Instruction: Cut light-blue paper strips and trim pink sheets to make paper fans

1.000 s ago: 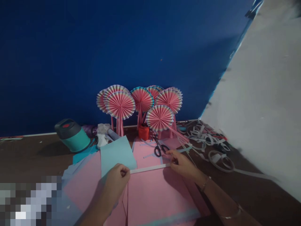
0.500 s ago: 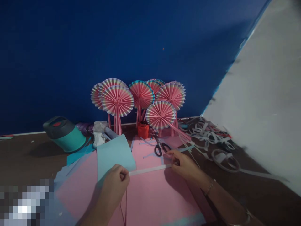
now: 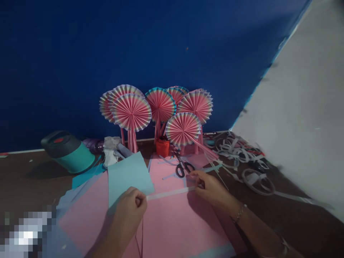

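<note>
The left hand (image 3: pixel 129 211) and right hand (image 3: pixel 211 188) pinch closed, held well apart.

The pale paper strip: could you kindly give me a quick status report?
Left hand, right hand pinching pale paper strip at its ends. Strip straight over pink paper sheet. Black-handled scissors beyond, clear of it.

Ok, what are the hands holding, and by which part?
A pale paper strip, pinched by its ends: left hand at one, right hand at the other.

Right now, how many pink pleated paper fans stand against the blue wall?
7 pink pleated paper fans: three overlapping at left, two at centre, one at right, one lower in front. Another could be hidden behind.
</note>
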The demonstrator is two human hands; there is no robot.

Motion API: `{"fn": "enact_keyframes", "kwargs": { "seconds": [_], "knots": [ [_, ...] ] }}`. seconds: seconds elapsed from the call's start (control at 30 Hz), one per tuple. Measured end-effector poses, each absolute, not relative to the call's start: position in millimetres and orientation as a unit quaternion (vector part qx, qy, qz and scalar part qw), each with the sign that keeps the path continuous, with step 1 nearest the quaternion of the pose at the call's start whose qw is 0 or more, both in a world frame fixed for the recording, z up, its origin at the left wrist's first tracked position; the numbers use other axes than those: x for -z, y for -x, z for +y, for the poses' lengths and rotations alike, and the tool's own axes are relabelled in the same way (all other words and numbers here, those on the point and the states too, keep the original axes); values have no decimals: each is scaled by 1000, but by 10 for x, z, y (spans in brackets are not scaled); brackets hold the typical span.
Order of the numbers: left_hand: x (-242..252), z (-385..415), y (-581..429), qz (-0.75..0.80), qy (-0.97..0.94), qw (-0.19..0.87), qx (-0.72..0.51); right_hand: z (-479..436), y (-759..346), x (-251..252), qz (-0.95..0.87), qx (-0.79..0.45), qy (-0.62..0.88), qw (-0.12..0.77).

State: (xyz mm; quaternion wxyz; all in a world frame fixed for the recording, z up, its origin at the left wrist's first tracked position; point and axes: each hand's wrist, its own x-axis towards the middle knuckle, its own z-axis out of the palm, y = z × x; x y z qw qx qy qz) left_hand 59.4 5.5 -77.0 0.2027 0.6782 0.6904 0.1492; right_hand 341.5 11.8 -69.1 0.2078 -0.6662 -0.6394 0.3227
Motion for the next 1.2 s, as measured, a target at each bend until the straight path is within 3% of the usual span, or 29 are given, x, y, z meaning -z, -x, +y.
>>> {"fn": "enact_keyframes", "kwargs": {
  "seconds": [1.2],
  "knots": [
    [681,50,-626,674,-709,174,-111,76,-3338,665,-656,-233,701,154]
  ]
}}
